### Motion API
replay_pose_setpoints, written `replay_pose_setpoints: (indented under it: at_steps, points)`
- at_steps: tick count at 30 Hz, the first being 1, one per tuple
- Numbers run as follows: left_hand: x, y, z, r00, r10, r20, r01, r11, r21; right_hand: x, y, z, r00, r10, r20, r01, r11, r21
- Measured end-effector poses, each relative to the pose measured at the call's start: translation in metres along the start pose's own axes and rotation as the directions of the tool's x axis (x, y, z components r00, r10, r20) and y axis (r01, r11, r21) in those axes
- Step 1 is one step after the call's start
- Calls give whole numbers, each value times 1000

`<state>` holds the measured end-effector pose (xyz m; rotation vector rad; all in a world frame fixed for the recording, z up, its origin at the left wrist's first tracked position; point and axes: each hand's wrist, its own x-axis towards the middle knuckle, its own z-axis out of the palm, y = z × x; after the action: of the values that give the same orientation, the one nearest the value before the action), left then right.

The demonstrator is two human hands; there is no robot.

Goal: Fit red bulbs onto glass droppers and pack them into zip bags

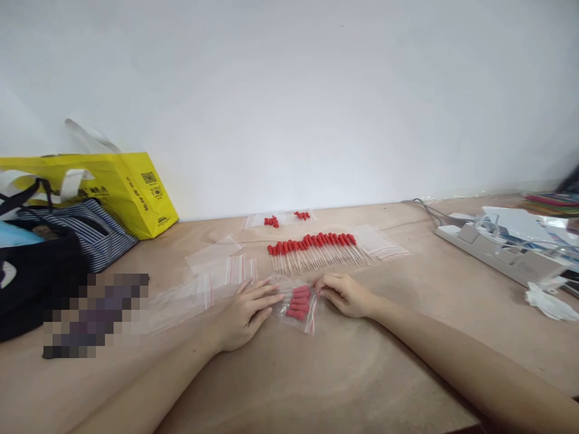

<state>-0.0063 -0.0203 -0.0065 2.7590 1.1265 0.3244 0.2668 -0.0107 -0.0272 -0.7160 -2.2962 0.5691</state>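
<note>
A clear zip bag (pixel 304 324) lies flat on the table between my hands. Inside it are several red-headed sticks (pixel 299 302), their heads toward the bag's red-striped zip edge. My left hand (pixel 242 313) rests with fingers stretched out and spread, its fingertips over the left side of the bag. At the upper right corner, my right hand (pixel 346 294) pinches the zip edge between thumb and fingers. Just beyond the bag, a row of loose pale sticks with red heads (pixel 312 247) is laid side by side.
Flat zip bags (pixel 217 256) lie left of the row, and another bag (pixel 377 241) right of it. Filled bags (pixel 283 220) sit near the wall. A yellow bag (pixel 136 193) and striped pouch (pixel 90 232) stand left; a power strip (pixel 488 253) with cables lies right.
</note>
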Motion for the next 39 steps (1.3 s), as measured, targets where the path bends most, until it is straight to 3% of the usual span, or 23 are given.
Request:
replay_pose_setpoints:
  at_steps: [5,8,16,19,23,25,31,39]
  points:
    - [-1,-11,6,984,-82,-161,103,986,129,1,-13,4,996,-47,79,38,994,101]
    - [-1,-14,6,977,-93,-191,123,981,151,4,-17,9,994,-63,85,54,993,109]
    - [3,-22,6,926,-156,-343,237,949,208,18,-14,30,997,-78,0,78,995,-67]
    - [3,-23,5,913,-59,-403,140,975,174,22,-9,35,992,-125,-20,120,980,-157]
    - [0,-7,5,899,294,-323,-272,956,113,23,-3,34,966,-250,-68,200,888,-413]
    - [-1,2,6,883,388,-263,-379,921,85,23,-2,31,947,-312,-77,224,813,-538]
    - [1,12,11,886,343,-313,-342,938,59,24,-3,25,899,-439,-7,321,668,-672]
    - [7,27,22,826,276,-491,-233,961,148,24,-3,27,921,-388,-40,273,714,-645]
